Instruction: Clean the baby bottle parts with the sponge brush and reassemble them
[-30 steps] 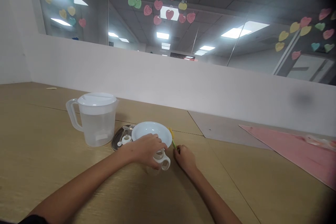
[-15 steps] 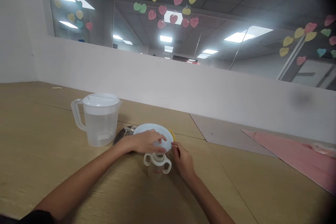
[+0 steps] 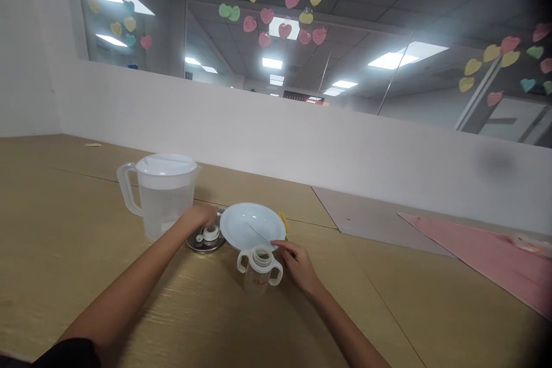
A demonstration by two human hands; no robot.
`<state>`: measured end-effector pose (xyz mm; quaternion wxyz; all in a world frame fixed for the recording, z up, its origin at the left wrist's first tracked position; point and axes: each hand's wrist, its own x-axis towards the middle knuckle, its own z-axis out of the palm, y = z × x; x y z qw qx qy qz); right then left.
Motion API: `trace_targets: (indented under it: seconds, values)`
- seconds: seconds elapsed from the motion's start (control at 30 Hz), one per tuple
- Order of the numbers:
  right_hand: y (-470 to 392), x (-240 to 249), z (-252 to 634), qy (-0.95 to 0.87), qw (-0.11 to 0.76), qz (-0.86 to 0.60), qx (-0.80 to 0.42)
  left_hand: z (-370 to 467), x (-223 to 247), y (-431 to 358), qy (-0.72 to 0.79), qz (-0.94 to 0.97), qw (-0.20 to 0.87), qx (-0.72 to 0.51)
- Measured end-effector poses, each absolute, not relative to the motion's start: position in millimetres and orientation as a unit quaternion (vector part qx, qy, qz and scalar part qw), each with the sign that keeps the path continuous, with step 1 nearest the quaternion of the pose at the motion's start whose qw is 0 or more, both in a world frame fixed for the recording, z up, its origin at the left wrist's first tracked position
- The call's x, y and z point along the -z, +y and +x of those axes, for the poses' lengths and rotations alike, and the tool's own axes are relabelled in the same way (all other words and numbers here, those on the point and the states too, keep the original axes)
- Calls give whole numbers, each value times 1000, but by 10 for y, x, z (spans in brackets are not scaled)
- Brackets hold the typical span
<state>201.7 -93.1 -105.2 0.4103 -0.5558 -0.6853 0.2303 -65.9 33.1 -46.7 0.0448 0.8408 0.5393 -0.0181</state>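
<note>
In the head view my right hand (image 3: 298,265) is at the near right rim of a white bowl (image 3: 235,236), its fingers pinched on a thin rod (image 3: 257,233) that lies slanting into the bowl. A clear baby bottle (image 3: 257,282) with two white handles and an uncapped neck stands just in front of the bowl. My left hand (image 3: 203,214) reaches over a round metal tray (image 3: 207,249), its fingers hidden behind the hand. On that tray sits a white bottle collar (image 3: 211,233) with a small round white piece beside it.
A lidded clear pitcher (image 3: 166,201) of water stands behind my left forearm. Something yellow (image 3: 283,220) shows behind the bowl's right side. Pink cloth (image 3: 483,259) lies at the right, and a white wall (image 3: 259,138) bounds the table at the back.
My left hand has moved left from above the bowl to the metal tray, uncovering the bowl's inside and the thin rod. My right hand has shifted slightly at the rim.
</note>
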Motion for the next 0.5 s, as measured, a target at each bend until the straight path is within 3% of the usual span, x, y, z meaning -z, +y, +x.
trace_targets:
  seconds: [0.2, 0.5]
  values:
    - [-951, 1036, 1999, -689, 407, -521, -297, -679, 588, 410, 552, 830, 56, 66]
    - [-973, 1000, 1963, -681, 417, -529, -289, -707, 633, 457, 544, 837, 48, 23]
